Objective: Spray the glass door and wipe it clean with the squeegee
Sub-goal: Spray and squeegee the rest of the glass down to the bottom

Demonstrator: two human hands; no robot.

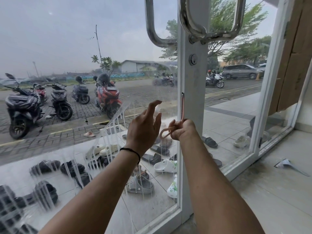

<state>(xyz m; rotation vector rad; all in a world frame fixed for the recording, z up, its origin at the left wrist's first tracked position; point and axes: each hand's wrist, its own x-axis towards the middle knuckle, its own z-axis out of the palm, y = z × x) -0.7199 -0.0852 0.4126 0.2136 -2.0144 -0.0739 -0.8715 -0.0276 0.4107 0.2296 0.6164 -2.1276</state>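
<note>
The fingers (pixel 155 103) of the left hand (pixel 143 127) curl loosely round a small spray bottle (pixel 157 110), index finger arched over its top, while those of the right hand (pixel 181 130) pinch the pink handle of the squeegee (pixel 175 127), whose blade stands on edge against the glass beside the white door frame (pixel 192 98).

Several things could go wrong. The bottle is mostly hidden behind the hand and seems lightly held; wet fingers could let it slip. Spraying this close to the squeegee would likely wet the right hand and loosen its narrow pinch (the handle loop pokes out free below). Runs already reaching the bottom rail could dry into streaks if wiping waits.

The glass door (pixel 84 48) fills the left side of the view. Its upper part is hazy, a clearer arc shows near the frame, and below the hands white foamy trickles streak down toward the bottom edge.
</note>
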